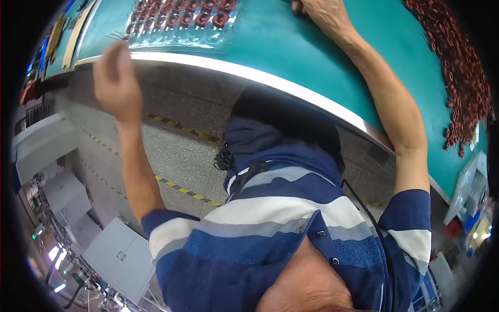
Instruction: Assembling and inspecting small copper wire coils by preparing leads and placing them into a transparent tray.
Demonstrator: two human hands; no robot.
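Note:
My left hand (pixel 118 86) is raised at the table's front edge, left of a clear plastic tray (pixel 208 42), and smeared by motion. Its thumb and fingers are curled together around something dark that I cannot make out. Thin wires (pixel 117 37) stick out just beyond the fingertips. The tray holds rows of copper-red, ring-shaped wound coils (pixel 220 20). My right hand (pixel 325 13) reaches over the green tabletop (pixel 270 31) to the right of the tray. The picture's top edge cuts it off, so most of its fingers are hidden.
A large heap of similar red coils (pixel 457 73) covers the table's right side, with clear plastic packaging (pixel 465 184) at its near end. The pale metal table edge (pixel 249 73) runs in front of me. Grey cabinets (pixel 118 256) stand beyond yellow-black floor tape (pixel 187 191) at left.

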